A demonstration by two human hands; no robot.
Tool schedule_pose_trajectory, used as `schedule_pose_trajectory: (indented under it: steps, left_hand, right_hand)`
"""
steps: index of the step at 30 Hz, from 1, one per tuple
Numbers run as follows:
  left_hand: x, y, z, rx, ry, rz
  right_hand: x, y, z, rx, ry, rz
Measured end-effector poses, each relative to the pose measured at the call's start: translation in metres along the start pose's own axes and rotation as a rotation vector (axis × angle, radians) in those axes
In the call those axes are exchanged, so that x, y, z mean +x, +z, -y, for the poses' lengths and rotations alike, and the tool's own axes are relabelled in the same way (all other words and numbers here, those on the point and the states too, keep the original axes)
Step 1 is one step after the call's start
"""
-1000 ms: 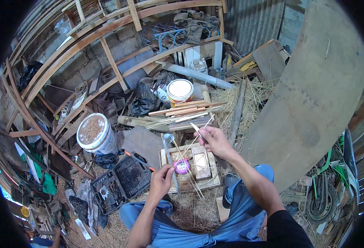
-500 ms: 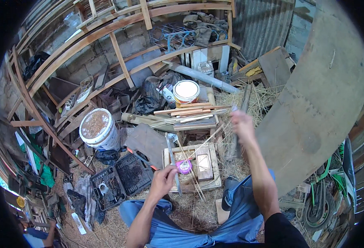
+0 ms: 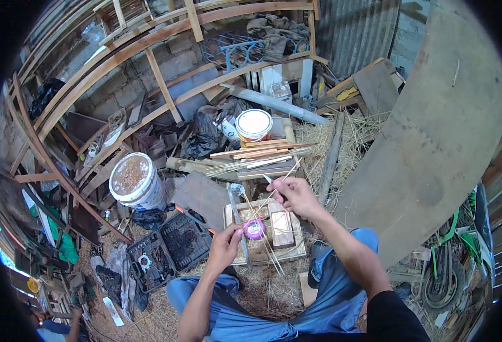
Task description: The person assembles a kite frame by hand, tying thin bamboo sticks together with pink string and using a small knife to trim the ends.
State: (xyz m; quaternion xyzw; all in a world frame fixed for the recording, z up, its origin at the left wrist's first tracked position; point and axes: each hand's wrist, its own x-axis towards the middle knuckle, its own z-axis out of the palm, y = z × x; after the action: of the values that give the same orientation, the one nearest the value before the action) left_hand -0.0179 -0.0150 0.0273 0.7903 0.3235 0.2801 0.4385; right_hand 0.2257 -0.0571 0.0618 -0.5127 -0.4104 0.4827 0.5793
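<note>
On the head view, around the wooden tray (image 3: 300,242) | left hand (image 3: 226,244): I see thumb and finger pinching the thin strip (image 3: 294,167) at its lower part | right hand (image 3: 295,197): I see it grasping a pointed blade (image 3: 268,178); blade-to-strip contact, I cannot tell | strip position: slanting between both hands, near the purple round object (image 3: 253,230).

No legible txt or nos.; marks on purple disc (image 3: 254,229), white bucket (image 3: 151,195) & white-lidded pail (image 3: 254,123) too sm. & fuzzy.
</note>
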Motion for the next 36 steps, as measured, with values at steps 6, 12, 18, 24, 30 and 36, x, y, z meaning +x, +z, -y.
schedule_pose_trajectory:
  steps: [6,12,18,24,30,36]
  left_hand:
    - [-0.002,0.004,0.003,-0.015,0.005,0.012]
    - [-0.004,0.003,0.011,-0.062,-0.009,0.028]
    - [-0.008,-0.003,0.014,-0.038,-0.036,0.058]
    - [-0.005,-0.017,0.013,-0.144,-0.157,0.022]
    - [-0.004,-0.014,0.012,-0.202,-0.167,0.102]
    - [-0.003,-0.005,0.012,-0.196,-0.130,0.134]
  right_hand:
    - [0.002,-0.011,-0.004,0.008,0.027,-0.097]
    - [0.008,-0.026,0.002,0.054,-0.055,-0.142]
    - [0.008,-0.043,0.013,-0.057,-0.067,-0.352]
    - [0.003,-0.089,0.027,0.182,-0.173,-0.461]
    - [0.002,-0.042,0.022,0.071,-0.178,-0.210]
    - [0.003,-0.045,0.018,0.189,-0.196,-0.128]
